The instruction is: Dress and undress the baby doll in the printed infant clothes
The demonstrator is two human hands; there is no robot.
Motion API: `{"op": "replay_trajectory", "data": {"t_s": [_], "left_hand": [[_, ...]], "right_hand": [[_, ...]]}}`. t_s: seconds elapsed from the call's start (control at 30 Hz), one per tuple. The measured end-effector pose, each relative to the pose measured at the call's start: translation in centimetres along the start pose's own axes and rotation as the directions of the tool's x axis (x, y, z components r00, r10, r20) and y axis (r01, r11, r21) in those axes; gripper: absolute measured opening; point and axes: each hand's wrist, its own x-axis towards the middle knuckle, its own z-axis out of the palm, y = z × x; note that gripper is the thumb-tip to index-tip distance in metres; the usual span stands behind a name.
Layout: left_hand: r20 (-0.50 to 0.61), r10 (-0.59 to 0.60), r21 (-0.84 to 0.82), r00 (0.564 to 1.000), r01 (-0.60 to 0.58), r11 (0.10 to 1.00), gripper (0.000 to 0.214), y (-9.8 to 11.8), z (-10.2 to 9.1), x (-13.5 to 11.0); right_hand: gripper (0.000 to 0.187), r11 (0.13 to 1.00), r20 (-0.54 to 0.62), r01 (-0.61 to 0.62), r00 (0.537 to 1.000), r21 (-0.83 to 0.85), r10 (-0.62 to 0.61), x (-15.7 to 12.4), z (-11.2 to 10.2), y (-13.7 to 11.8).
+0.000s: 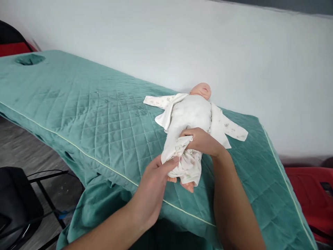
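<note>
A baby doll (194, 113) lies on its back on a teal quilted massage table (85, 114), head toward the wall. It has a white cloth body and an opened white printed top with sleeves spread to both sides. White printed trousers (186, 158) cover its legs, and its bare feet stick out at the bottom. My left hand (153, 187) pinches the left side of the trousers' waistband. My right hand (201, 140) is closed on the waistband at the doll's hips.
The table has a face hole (30, 59) at its far left end and stands along a white wall. A black chair (18, 205) stands on the floor at lower left. Red furniture (310, 198) sits at the right.
</note>
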Motion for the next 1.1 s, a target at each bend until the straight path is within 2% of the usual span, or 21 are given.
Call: {"op": "replay_trajectory", "data": {"t_s": [0.07,0.23,0.43,0.63,0.8,0.93,1.1], "left_hand": [[-0.051,0.007,-0.042,0.999,-0.010,0.999,0.023,-0.3,0.2,-1.2],[-0.123,-0.044,-0.205,0.991,0.018,0.979,0.035,-2.0,0.4,-3.1],[-0.182,-0.087,-0.288,0.979,0.031,0.957,0.042,-5.2,-1.4,-3.4],[-0.275,-0.075,-0.196,0.958,0.021,0.980,0.044,-6.1,-4.1,-3.0],[-0.337,0.025,-0.009,0.941,-0.030,1.000,0.040,-5.7,-5.8,-2.1],[-0.318,0.097,0.084,0.943,-0.073,0.994,0.038,-5.7,-6.5,-1.4],[-0.291,0.176,0.155,0.940,-0.136,0.979,0.037,-5.6,-6.5,-1.4]], "right_hand": [[0.011,1.000,0.014,0.006,1.000,-0.023,-0.006,-0.1,-0.1,0.0],[0.013,0.998,0.092,0.006,0.996,-0.061,-0.001,-0.1,-0.3,0.0],[0.016,0.993,0.153,-0.020,0.987,-0.120,0.038,0.0,-0.2,-0.2],[0.013,0.984,0.158,-0.048,0.985,-0.169,0.075,0.1,0.3,-0.8],[0.022,0.973,0.130,-0.062,0.987,-0.222,0.093,0.3,0.6,-1.0],[0.022,0.965,0.126,-0.072,0.986,-0.251,0.107,0.4,0.6,-1.1],[0.018,0.963,0.126,-0.084,0.985,-0.258,0.120,0.3,0.7,-1.2]]}}
